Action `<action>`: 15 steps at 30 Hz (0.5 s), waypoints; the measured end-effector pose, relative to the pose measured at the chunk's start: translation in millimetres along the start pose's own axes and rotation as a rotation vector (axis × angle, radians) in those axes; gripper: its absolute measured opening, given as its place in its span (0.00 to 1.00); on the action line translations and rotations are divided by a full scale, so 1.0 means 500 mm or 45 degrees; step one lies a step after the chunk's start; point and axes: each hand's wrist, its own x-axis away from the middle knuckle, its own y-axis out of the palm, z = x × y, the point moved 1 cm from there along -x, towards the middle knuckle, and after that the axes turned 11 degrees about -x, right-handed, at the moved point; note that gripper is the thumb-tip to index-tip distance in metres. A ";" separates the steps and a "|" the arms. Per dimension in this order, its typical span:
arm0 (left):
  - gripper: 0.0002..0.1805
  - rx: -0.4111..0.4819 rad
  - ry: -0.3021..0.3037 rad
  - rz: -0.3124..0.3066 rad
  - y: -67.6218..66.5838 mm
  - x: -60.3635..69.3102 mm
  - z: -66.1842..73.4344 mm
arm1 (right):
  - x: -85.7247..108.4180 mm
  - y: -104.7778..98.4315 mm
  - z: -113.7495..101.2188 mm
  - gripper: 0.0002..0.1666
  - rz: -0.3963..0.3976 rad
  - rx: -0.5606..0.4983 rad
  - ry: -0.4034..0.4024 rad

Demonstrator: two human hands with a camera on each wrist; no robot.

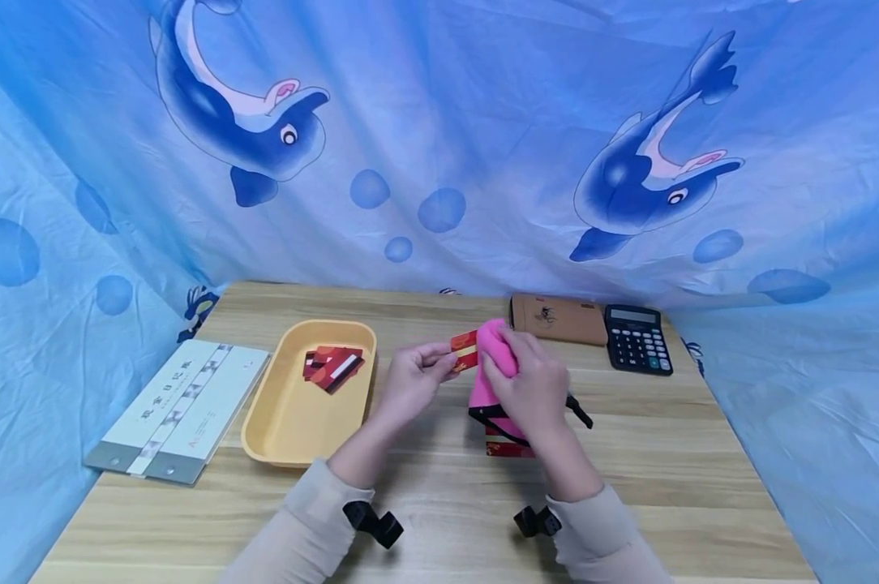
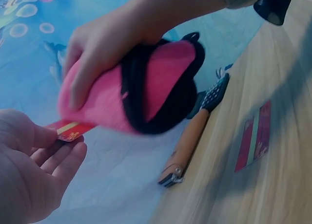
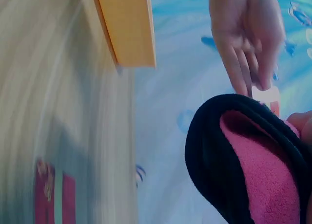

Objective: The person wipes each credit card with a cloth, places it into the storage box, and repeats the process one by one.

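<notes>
My left hand (image 1: 416, 377) pinches a red and gold card (image 1: 465, 350) by its left end, above the table. A pink fuzzy cloth with black edging (image 1: 489, 385) is in my right hand (image 1: 533, 381), its fingers curled round it. The folded cloth meets the card and hides its right end. In the left wrist view the cloth (image 2: 168, 70) bulges open on the side away from the card. Another red card with a pale stripe (image 2: 253, 136) lies on the table below the hands, partly covered by the cloth in the head view.
A yellow tray (image 1: 304, 442) at the left holds several red cards (image 1: 335, 367). Further left lies a grey-white folder (image 1: 184, 405). At the back right are a brown wallet (image 1: 567, 320) and a black calculator (image 1: 638, 341). A blue dolphin curtain (image 1: 439, 146) hangs behind the table.
</notes>
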 end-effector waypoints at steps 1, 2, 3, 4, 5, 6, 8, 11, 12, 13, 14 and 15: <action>0.12 -0.013 0.010 -0.005 0.003 0.000 0.000 | 0.000 0.006 -0.008 0.24 -0.007 -0.008 -0.017; 0.12 -0.038 0.028 -0.004 0.006 0.001 0.000 | 0.001 0.011 -0.016 0.23 -0.015 -0.025 -0.031; 0.12 -0.059 0.035 0.004 0.008 0.001 0.001 | 0.001 0.016 -0.024 0.23 -0.022 -0.046 -0.050; 0.12 -0.074 0.041 0.015 0.010 0.001 0.002 | 0.002 0.021 -0.031 0.22 -0.028 -0.063 -0.064; 0.12 -0.090 0.046 0.028 0.011 0.002 0.003 | 0.002 0.024 -0.038 0.22 -0.031 -0.081 -0.076; 0.13 -0.104 0.044 0.041 0.012 0.003 0.004 | 0.003 0.026 -0.043 0.22 -0.032 -0.095 -0.082; 0.13 -0.109 0.054 0.057 0.013 0.004 0.005 | 0.003 0.026 -0.047 0.21 -0.030 -0.108 -0.087; 0.12 -0.068 0.083 0.055 0.012 0.007 0.006 | 0.001 0.020 -0.037 0.21 -0.007 -0.090 -0.063; 0.12 -0.054 0.091 0.053 0.010 0.008 0.007 | 0.000 0.016 -0.031 0.21 0.006 -0.074 -0.043; 0.12 -0.043 0.099 0.053 0.008 0.010 0.007 | -0.001 0.012 -0.024 0.22 0.021 -0.056 -0.021; 0.12 -0.027 0.107 0.053 0.005 0.011 0.006 | -0.002 0.008 -0.017 0.22 0.036 -0.036 0.006; 0.12 -0.015 0.116 0.054 0.002 0.012 0.006 | -0.004 0.003 -0.010 0.22 0.047 -0.018 0.035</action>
